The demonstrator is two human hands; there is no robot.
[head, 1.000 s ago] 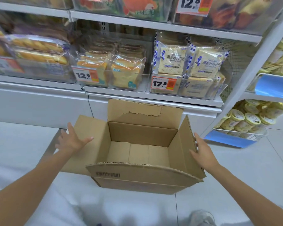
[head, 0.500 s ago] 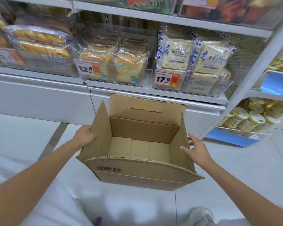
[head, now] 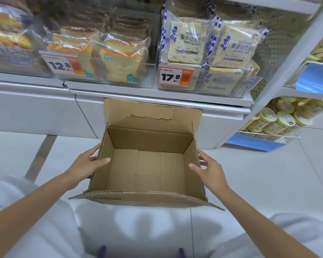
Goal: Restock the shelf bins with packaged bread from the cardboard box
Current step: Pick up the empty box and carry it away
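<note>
Cardboard box [head: 149,164] gripped between left hand [head: 86,162], right hand [head: 210,171]

Cardboard box [head: 147,164] on floor [head: 259,183] (below shelf bins [head: 108,77]).

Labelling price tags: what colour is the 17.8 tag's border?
Orange-red border around a white field on the 17.8 tag, with black digits. Head view, the only one, shows it clearly.

Open, empty cardboard box [head: 147,164] sits on floor below shelf bins [head: 209,84] full of packaged bread [head: 186,41].
</note>
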